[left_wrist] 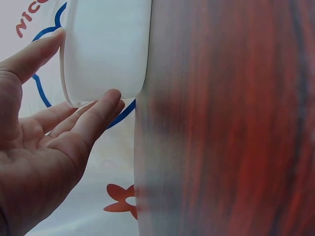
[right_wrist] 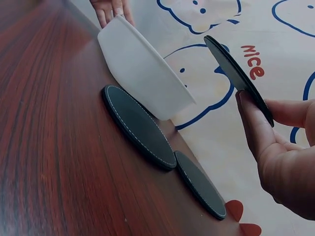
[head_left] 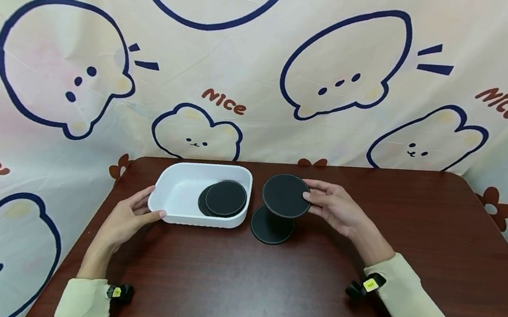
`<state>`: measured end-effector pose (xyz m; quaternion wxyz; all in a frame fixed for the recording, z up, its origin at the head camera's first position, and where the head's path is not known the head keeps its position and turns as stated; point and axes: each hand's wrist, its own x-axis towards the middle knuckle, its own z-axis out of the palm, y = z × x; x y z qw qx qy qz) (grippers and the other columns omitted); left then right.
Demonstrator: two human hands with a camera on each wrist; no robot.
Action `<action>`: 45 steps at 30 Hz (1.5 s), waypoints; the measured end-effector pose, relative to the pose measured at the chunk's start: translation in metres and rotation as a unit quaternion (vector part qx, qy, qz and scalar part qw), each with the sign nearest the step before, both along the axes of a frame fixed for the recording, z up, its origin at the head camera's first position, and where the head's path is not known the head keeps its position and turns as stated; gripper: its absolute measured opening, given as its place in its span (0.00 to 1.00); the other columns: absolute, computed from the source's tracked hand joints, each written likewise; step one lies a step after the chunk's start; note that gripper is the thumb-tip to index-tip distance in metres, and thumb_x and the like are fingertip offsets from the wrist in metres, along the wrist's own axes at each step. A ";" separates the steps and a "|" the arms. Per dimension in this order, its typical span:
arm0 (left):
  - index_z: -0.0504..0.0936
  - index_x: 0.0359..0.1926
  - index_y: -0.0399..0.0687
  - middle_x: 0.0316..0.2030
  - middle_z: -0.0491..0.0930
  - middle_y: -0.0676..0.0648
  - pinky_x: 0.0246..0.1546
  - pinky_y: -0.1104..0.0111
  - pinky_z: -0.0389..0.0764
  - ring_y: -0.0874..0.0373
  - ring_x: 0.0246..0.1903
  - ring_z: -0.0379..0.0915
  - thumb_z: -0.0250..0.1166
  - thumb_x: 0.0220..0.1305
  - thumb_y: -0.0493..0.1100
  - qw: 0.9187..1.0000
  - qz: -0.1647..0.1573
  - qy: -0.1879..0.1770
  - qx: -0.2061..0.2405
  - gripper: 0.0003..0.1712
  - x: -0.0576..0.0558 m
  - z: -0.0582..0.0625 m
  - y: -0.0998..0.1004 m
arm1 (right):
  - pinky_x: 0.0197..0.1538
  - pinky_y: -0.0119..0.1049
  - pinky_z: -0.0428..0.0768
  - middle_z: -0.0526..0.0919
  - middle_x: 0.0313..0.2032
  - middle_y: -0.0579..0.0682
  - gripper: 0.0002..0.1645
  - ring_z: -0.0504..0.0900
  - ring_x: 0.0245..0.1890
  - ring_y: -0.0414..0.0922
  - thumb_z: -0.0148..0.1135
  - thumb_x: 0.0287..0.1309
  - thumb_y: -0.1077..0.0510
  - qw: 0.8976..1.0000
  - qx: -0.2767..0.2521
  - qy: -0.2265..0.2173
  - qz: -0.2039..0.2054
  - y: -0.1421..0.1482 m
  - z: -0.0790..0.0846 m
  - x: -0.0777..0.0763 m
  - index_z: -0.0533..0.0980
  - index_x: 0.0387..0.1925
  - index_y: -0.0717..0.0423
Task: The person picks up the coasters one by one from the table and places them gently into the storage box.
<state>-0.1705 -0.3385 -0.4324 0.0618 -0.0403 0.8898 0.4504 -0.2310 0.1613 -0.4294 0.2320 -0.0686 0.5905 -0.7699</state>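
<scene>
Discs (head_left: 226, 198) are numbering five: two are lying in one tray (head_left: 178, 191), two are resting on the counter (head_left: 219, 286) beside it. The right hand (head_left: 335, 206) is pinching the fifth disc (head_left: 285, 195) above the counter; the left hand (head_left: 124, 221) is gripping the tray's end.

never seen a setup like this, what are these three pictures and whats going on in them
No machine here: a person works with bare hands. The wide picture comes from a camera worn on the head, looking forward and down. The two close-ups come from the wrist cameras, so things look tilted. The left hand holds one end of a white box on a brown table; two overlapping discs show inside. The right hand pinches a black disc above the table. The right wrist view shows two more discs lying on the table.
</scene>
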 end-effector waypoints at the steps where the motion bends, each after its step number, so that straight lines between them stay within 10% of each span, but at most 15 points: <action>1: 0.52 0.87 0.49 0.79 0.65 0.31 0.60 0.68 0.85 0.37 0.73 0.73 0.75 0.70 0.54 1.000 0.000 0.000 0.001 0.56 0.000 0.000 0.000 | 0.57 0.35 0.88 0.87 0.58 0.45 0.36 0.92 0.52 0.39 0.57 0.79 0.65 1.000 -0.003 0.002 0.003 -0.001 0.000 0.000 0.60 0.81 0.67; 14: 0.51 0.87 0.49 0.80 0.63 0.32 0.65 0.56 0.78 0.36 0.73 0.73 0.74 0.72 0.52 1.000 0.002 -0.004 -0.007 0.55 0.000 0.001 0.000 | 0.58 0.33 0.88 0.75 0.73 0.60 0.36 0.91 0.53 0.37 0.56 0.79 0.65 1.000 0.002 0.005 0.012 -0.023 -0.001 -0.005 0.59 0.82 0.64; 29: 0.52 0.87 0.49 0.80 0.64 0.32 0.62 0.64 0.83 0.36 0.73 0.73 0.75 0.70 0.55 1.000 0.000 0.002 -0.007 0.56 0.000 0.001 0.000 | 0.54 0.31 0.89 0.86 0.58 0.48 0.34 0.91 0.49 0.37 0.54 0.79 0.67 1.000 -0.005 0.018 0.023 -0.051 0.000 -0.009 0.61 0.81 0.63; 45: 0.52 0.87 0.47 0.80 0.63 0.31 0.65 0.53 0.77 0.34 0.74 0.71 0.75 0.70 0.56 1.000 -0.003 0.004 -0.009 0.57 0.001 0.001 0.000 | 0.53 0.33 0.90 0.81 0.66 0.61 0.33 0.92 0.49 0.39 0.55 0.79 0.68 0.999 -0.041 -0.004 0.008 -0.083 0.000 -0.017 0.63 0.80 0.62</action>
